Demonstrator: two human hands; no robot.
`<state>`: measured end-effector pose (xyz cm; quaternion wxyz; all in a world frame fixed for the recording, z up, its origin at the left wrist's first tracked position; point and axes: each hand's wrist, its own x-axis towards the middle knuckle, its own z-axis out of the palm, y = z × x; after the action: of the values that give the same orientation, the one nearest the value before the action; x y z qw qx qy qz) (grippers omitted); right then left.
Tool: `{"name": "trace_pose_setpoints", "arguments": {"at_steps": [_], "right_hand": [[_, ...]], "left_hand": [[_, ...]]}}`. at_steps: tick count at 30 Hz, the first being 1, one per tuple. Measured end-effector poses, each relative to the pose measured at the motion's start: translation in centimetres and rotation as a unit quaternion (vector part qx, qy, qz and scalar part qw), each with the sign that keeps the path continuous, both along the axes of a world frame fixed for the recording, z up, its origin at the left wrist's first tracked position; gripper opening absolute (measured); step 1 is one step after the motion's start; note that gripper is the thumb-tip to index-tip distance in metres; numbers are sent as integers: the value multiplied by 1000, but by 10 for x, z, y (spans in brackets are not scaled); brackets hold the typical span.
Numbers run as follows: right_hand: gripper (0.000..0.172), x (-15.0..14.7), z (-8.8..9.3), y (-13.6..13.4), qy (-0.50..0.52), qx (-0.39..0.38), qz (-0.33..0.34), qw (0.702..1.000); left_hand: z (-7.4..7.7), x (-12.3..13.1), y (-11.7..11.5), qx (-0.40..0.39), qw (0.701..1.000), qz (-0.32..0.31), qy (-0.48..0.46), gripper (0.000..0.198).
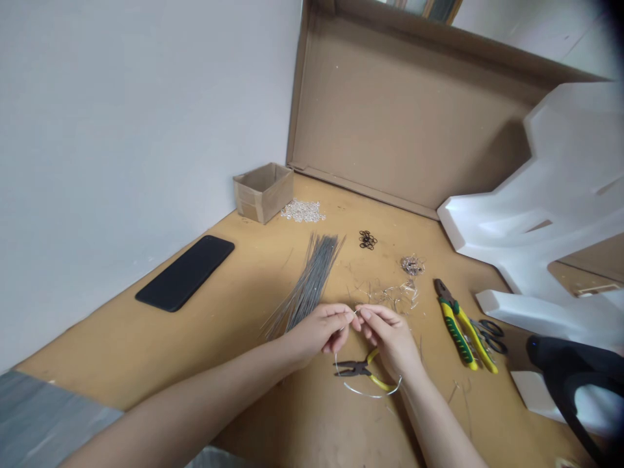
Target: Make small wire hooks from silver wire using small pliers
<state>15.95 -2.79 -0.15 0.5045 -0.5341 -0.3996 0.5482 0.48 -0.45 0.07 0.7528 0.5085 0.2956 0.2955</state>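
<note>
My left hand (325,329) and my right hand (392,337) meet above the near middle of the table. Both pinch a thin silvery wire (366,394) between thumb and fingertips. The wire curves below my hands in an open loop, partly hidden by my fingers. Under my right hand lie needle-nose pliers (355,369) with yellow handles, their jaws pointing left. Just beyond my left hand a bundle of straight grey wires (318,276) rests on the table. Loose bent wire pieces (400,296) lie past my right hand.
Green-and-yellow pliers (455,325) and scissors (491,335) lie at right, near white foam (502,227). Farther back are black rings (368,240), a coiled wire pile (412,264), clear small pieces (303,210) and a cardboard box (263,195). A black phone (186,273) lies left.
</note>
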Motion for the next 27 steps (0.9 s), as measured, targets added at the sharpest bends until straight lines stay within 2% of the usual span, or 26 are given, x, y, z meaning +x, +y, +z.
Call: {"name": "trace_pose_setpoints", "arguments": {"at_steps": [5,8,12,18,22,27], "right_hand": [[27,7,-3,5,-57,4,2,998],[21,14,-4,6,-208,59,18,976],[14,16,0,3,-439,156,108,878],[17,4,12,1,-600,150,202,759],[21,-6,19,4,-654,143,245,701],[21,-15,21,9,-700,130,265,651]], "left_hand": [[4,-6,5,1,999,27,-21,25],[7,-11,9,-6,997,62,-45,24],[9,-14,12,-11,995,79,-54,24],[9,-13,11,-10,997,68,-47,24],[12,-14,10,-5,996,65,-54,24],[13,-15,10,6,996,59,-63,24]]}}
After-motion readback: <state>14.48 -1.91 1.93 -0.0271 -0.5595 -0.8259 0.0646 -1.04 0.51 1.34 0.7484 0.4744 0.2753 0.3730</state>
